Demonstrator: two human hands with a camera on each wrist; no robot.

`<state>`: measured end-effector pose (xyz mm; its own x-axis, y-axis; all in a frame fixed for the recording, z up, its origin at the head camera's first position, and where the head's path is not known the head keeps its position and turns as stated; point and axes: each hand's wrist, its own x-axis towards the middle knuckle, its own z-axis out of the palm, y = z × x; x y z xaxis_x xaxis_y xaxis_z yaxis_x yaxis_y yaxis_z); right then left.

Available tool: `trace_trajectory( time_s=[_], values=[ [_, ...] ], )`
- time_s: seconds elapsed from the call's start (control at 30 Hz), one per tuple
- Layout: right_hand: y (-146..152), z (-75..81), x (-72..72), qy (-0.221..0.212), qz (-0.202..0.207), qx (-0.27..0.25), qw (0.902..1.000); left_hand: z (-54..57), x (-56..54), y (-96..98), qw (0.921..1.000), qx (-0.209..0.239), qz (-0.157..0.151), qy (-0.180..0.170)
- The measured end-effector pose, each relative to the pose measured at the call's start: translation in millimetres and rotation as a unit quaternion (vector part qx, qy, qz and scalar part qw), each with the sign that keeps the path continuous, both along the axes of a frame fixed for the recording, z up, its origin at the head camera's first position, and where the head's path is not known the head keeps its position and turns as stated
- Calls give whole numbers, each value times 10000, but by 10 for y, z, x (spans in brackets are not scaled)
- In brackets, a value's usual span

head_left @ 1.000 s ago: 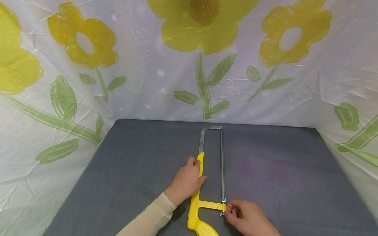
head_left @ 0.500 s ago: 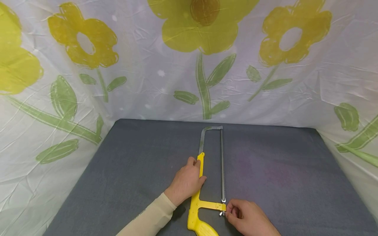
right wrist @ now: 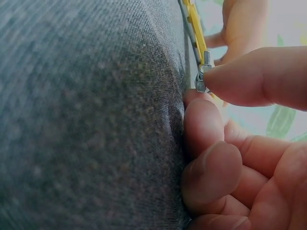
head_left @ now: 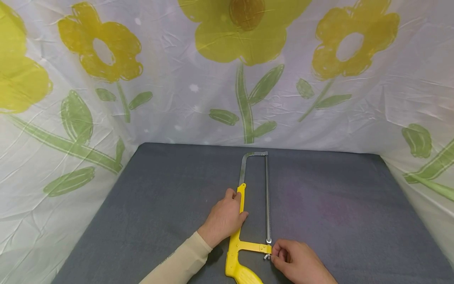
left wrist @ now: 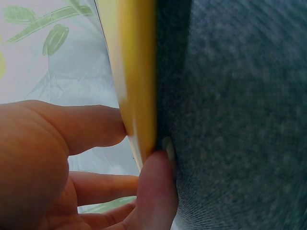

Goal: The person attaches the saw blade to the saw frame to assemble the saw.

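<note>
A hacksaw with a yellow frame [head_left: 255, 247] lies on the dark grey cloth, its handle [head_left: 246, 275] toward me and cut off by the lower edge of the head view. Its metal blade side [head_left: 267, 197] runs along the right. My left hand [head_left: 222, 218] grips the yellow back bar [left wrist: 139, 72], thumb on one side and fingers on the other. At the near end of the blade, my right hand [head_left: 298, 258] pinches a small metal wing nut [right wrist: 201, 81] between thumb and fingers. Part of the nut is hidden behind those fingertips.
Dark grey cloth [head_left: 159, 189] covers the table, with faint purple stains at the right. A white curtain [head_left: 170, 86] printed with yellow flowers hangs behind the table and along both sides.
The wing nut's visible wings show at slightly different angles across the frames. Both hands and the hacksaw stay in nearly the same place.
</note>
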<state>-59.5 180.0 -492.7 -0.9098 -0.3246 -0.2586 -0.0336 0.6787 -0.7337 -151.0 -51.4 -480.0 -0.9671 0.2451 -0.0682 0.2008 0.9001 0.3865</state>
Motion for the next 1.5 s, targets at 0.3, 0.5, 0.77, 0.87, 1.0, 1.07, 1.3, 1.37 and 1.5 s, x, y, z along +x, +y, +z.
trace_trajectory(
  time_s=[0.3, 0.5, 0.77, 0.87, 1.0, 1.07, 1.3, 1.37, 1.5],
  values=[
    [-2, 5, -6, -84, -62, -22, 9999, 1, 4, 2, 10000, 6, -16, 11],
    [8, 1, 1, -33, 23, -100, 9999, 1, 3, 0, 10000, -5, -25, 8],
    [-2, 13, 11, -13, 43, -129, 9999, -5, 3, -3, 10000, -17, -49, 44],
    [-18, 24, 7, -149, -26, -100, 9998, -4, 3, -4, 10000, -20, -67, 71],
    [-30, 36, 5, -455, -163, -69, 9988, -2, 0, -2, 10000, -17, -51, 46],
    [-35, 41, 5, -570, -222, -32, 9981, -1, 0, -1, 10000, -24, -30, 31],
    [-45, 48, 0, -608, -297, 51, 9977, 4, 3, 0, 10000, -22, -14, 0],
    [-49, 45, -1, -588, -330, 98, 9977, 5, 1, 0, 10000, -27, -27, 2],
    [-41, 41, 0, -469, -279, 75, 9985, 7, 2, -1, 10000, -35, -45, 8]
  ],
)
